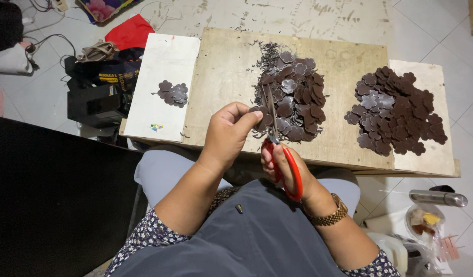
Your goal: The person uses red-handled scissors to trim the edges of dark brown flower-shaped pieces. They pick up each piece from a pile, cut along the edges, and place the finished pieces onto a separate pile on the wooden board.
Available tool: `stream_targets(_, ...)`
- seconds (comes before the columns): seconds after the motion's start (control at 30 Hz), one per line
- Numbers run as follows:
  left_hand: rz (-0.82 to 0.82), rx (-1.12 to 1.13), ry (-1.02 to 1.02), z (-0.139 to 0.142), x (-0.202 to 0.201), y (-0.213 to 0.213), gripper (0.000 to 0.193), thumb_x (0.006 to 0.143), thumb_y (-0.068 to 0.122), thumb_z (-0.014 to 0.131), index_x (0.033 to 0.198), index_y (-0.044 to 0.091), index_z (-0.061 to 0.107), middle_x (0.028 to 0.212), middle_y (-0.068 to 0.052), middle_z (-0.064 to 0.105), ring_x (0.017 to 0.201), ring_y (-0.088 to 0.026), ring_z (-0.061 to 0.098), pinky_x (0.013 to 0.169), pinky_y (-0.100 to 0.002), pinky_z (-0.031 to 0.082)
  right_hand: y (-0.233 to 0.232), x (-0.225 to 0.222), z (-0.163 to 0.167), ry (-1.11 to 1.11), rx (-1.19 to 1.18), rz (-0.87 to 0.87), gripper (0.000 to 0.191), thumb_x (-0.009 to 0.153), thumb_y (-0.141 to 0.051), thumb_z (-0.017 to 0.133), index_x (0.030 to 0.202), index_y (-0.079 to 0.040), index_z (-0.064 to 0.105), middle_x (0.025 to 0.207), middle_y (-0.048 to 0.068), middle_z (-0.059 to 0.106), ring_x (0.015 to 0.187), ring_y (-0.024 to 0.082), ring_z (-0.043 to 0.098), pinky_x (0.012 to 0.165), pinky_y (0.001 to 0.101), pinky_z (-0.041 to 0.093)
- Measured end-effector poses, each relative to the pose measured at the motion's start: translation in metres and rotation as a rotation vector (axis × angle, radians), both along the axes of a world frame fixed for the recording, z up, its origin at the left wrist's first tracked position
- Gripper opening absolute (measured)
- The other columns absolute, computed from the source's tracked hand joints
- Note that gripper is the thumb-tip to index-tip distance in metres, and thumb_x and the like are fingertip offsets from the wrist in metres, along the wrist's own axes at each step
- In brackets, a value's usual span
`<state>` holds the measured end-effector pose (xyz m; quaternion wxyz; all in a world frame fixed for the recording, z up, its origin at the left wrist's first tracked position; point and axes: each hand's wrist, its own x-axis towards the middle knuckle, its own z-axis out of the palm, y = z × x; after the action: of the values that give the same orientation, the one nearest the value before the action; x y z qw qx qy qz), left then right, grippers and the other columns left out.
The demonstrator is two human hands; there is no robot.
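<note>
Fingers (241,115) of the left hand (227,134) pinch a petal (257,110) while the right hand (285,172) grips scissors (277,149), trimming in hand; next snip needs turning it toward the pile (293,97) at twelve o'clock.

a dark package (113,77) with a yellow printed label stands on the floor, just beside the left edge of the white board (164,56). a small multicoloured sticker (155,126) sits near that board's near edge. clear plastic bags (426,220) lie on the floor at lower right.
</note>
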<state>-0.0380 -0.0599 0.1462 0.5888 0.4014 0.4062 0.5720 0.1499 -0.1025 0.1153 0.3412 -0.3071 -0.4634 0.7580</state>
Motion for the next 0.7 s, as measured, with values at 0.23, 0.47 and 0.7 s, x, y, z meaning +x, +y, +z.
stream_targets(0.23, -0.055, -0.086, 0.01, -0.001, -0.008, 0.005, 0.01, 0.095, 0.012, 0.067, 0.1, 0.005, 0.063, 0.085, -0.002, 0.073, 0.071, -0.006, 0.067, 0.057, -0.02, 0.049, 0.009, 0.001, -0.016, 0.01, -0.013, -0.092, 0.046, 0.107, -0.053, 0.042, 0.102, -0.009, 0.055, 0.083, -0.003, 0.049, 0.073, 0.008, 0.047, 0.068, 0.0239, 0.043)
stream_targets(0.47, -0.108, -0.023, -0.096, -0.01, -0.01, 0.008, 0.011, 0.095, 0.007, 0.066, 0.104, 0.002, 0.061, 0.091, -0.008, 0.075, 0.073, -0.008, 0.064, 0.064, -0.022, 0.051, 0.004, 0.003, -0.013, -0.056, 0.057, -0.056, 0.049, 0.107, -0.052, 0.038, 0.11, -0.007, 0.057, 0.092, -0.001, 0.054, 0.08, 0.007, 0.051, 0.073, 0.0238, 0.046)
stream_targets(0.7, -0.092, -0.147, 0.012, -0.001, -0.006, 0.004, 0.013, 0.095, 0.01, 0.061, 0.107, 0.007, 0.06, 0.091, -0.001, 0.068, 0.076, -0.008, 0.07, 0.059, -0.022, 0.051, 0.004, 0.001, -0.009, -0.068, 0.035, -0.065, 0.05, 0.105, -0.053, 0.04, 0.112, -0.007, 0.058, 0.093, -0.001, 0.056, 0.08, 0.007, 0.052, 0.073, 0.0241, 0.046)
